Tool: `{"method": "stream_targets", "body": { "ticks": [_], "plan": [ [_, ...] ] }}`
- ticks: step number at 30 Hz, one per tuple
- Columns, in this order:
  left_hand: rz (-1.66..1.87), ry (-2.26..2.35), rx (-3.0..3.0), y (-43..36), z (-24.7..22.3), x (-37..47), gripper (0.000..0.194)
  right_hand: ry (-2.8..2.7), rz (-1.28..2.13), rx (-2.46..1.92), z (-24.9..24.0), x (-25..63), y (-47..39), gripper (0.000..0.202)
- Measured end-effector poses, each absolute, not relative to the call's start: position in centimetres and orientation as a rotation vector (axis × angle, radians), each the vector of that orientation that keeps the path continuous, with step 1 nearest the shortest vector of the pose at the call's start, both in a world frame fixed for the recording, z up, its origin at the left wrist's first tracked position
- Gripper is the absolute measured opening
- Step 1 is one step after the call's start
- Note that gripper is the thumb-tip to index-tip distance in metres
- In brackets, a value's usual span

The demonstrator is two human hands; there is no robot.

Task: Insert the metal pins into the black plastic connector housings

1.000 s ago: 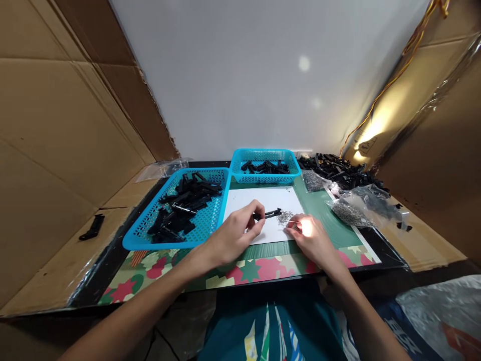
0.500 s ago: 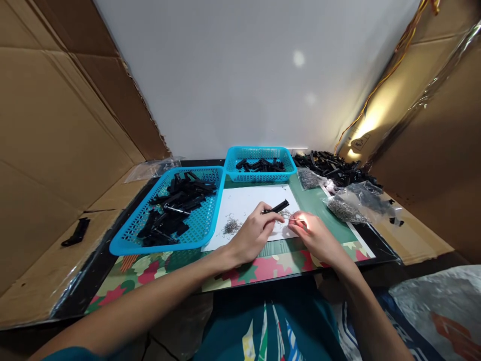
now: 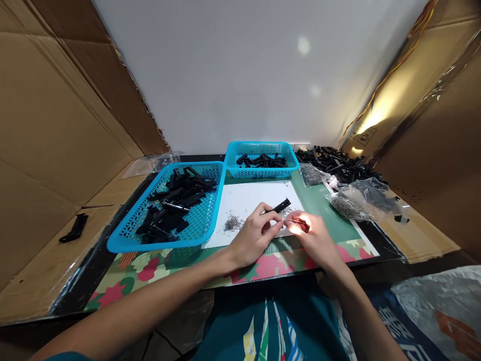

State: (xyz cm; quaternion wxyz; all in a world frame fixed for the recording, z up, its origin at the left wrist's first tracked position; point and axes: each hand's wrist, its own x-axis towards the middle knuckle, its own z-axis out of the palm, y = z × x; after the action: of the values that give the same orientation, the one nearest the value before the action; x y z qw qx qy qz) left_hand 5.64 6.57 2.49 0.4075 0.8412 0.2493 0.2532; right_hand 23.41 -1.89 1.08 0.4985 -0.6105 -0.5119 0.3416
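Observation:
My left hand [image 3: 251, 237] is closed around a long black plastic part [image 3: 282, 205], whose far end sticks out past the fingers to the upper right. My right hand [image 3: 314, 235] pinches a thin tool [image 3: 296, 220] with a slim metal shaft and a dark reddish handle; its exact kind is unclear. The shaft's tip meets the left fingertips, and whatever lies there is too small to make out. Under both hands is a sheet of white paper [image 3: 244, 193]. On it, left of my left hand, lies a heap of tiny metal pieces [image 3: 233, 223], with more beyond the fingertips.
A large blue basket [image 3: 216, 220] of black parts stands at left, a smaller blue basket [image 3: 263, 173] behind. At back right are a pile of black parts [image 3: 338, 163] and clear bags [image 3: 349, 205] of small metal pieces. Cardboard walls [image 3: 56, 110] flank the table.
The right hand has shifted slightly left, bringing the tool's tip closer to the left fingertips. The left hand keeps its hold on the black part. The camera view has tilted a little.

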Motion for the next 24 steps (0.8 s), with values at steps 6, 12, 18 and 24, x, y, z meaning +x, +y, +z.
{"method": "stream_targets", "body": {
  "ticks": [6, 12, 18, 24],
  "plan": [
    [0.578, 0.524, 2.157, 6.7, 2.5, 5.3, 0.026, -1.137, 0.793, -1.410, 0.8, 23.9, -2.8, 0.031],
    [0.404, 0.466, 2.359, 6.6, 2.0, 4.8, 0.036, -1.104, 0.891, -1.545, 1.3, 27.2, -4.0, 0.040],
    [0.393, 0.218, 2.676, 6.6, 1.2, 4.9, 0.034, -1.238, 0.966, -1.614, 1.4, 28.4, -3.9, 0.038],
    [0.412, 0.183, 2.738, 6.7, 0.8, 4.7, 0.040, -1.344, 0.946, -1.631, 1.6, 27.5, -2.8, 0.033]
  ]
}}
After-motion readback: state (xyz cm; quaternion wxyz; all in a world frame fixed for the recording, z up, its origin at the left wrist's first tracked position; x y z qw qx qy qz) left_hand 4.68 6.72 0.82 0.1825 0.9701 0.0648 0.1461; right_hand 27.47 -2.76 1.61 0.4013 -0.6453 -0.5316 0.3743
